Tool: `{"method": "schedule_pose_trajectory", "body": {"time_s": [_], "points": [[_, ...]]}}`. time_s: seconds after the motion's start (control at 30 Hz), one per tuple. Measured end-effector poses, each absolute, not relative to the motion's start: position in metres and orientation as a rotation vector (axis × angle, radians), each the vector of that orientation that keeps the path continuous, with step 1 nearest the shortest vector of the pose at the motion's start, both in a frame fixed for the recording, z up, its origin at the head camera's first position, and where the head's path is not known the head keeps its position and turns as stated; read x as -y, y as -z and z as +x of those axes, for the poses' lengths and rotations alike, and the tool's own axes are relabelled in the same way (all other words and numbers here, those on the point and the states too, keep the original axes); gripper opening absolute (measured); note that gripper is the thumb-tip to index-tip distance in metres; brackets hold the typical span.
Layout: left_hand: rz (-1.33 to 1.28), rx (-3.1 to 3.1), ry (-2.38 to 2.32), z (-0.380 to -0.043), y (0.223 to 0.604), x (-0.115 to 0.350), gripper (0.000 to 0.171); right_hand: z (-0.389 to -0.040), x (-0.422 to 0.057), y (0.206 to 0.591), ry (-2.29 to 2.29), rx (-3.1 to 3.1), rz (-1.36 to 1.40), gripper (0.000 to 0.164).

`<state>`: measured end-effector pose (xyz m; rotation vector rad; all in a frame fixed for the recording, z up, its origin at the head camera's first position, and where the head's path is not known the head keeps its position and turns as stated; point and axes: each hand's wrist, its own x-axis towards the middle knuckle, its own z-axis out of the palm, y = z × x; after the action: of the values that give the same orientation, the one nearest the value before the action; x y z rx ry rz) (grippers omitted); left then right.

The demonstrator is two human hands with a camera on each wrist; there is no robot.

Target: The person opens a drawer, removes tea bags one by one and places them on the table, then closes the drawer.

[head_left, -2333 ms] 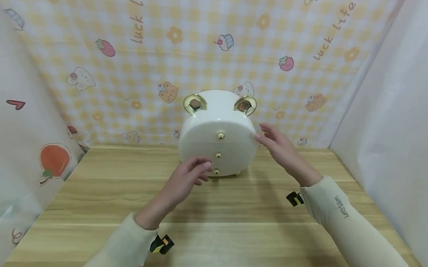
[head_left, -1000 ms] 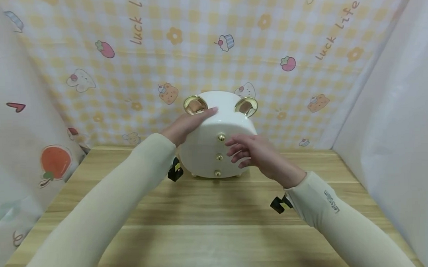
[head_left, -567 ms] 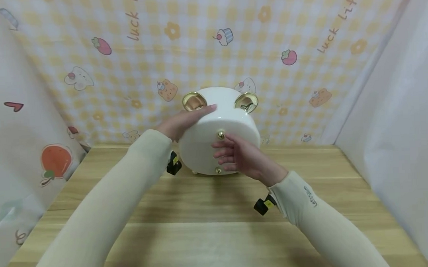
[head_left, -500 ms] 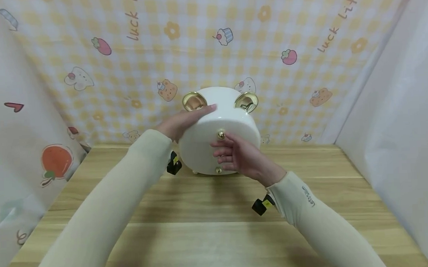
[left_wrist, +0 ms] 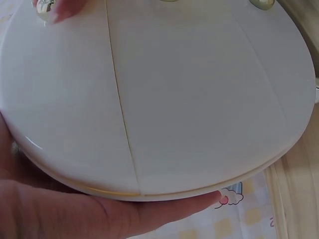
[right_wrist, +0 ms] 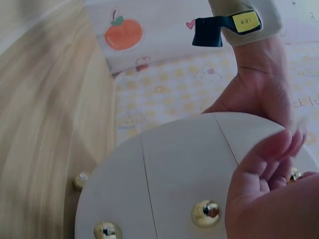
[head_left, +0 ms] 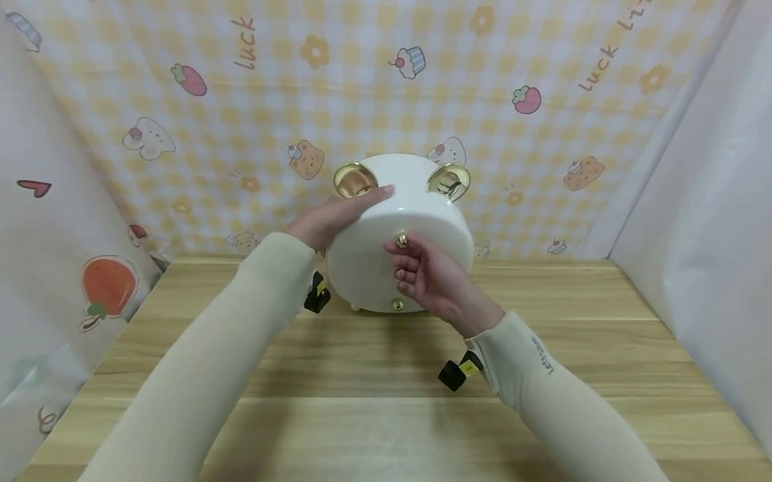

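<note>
A white rounded drawer box (head_left: 361, 271) with two gold ears and gold knobs down its front stands on the table. My left hand (head_left: 333, 218) rests against its upper left, one straight digit lying along the top edge; the other fingers are hidden behind. In the left wrist view that digit (left_wrist: 164, 211) runs along the rim. My right hand (head_left: 436, 278) is at the front, thumb and index finger pinching the top knob (head_left: 402, 241), the other fingers loosely bent over the middle knob. The bottom knob (head_left: 397, 304) shows below. Seams between drawers show in the right wrist view.
The box stands near the back of the wooden table (head_left: 342, 430), close to a yellow checked cloth (head_left: 238, 118) that hangs behind. White sheets hang at the left (head_left: 30, 235) and right (head_left: 714, 205). Each wrist wears a small black camera mount (head_left: 453, 375).
My left hand has gone from low in front of the box to its top left. My right hand has moved from the right side to the top knob and its fingers have closed there.
</note>
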<state>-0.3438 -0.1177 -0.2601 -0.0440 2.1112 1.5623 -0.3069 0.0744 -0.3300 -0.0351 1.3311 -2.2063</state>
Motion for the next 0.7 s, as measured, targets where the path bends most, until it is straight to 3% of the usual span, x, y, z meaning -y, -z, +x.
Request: {"method": "schedule_pose_trajectory", "body": {"time_s": [0.43,0.7], "points": [[-0.105,-2.195,-1.408,-0.351,0.262,0.119,0.086,-0.291,-0.071,0.333,2.297,-1.34,0.041,0.027],[0.014,-2.29,-1.382,-0.347,0.263,0.123,0.087,-0.278,-0.072,0.338,2.318,-1.389,0.017,0.029]]}}
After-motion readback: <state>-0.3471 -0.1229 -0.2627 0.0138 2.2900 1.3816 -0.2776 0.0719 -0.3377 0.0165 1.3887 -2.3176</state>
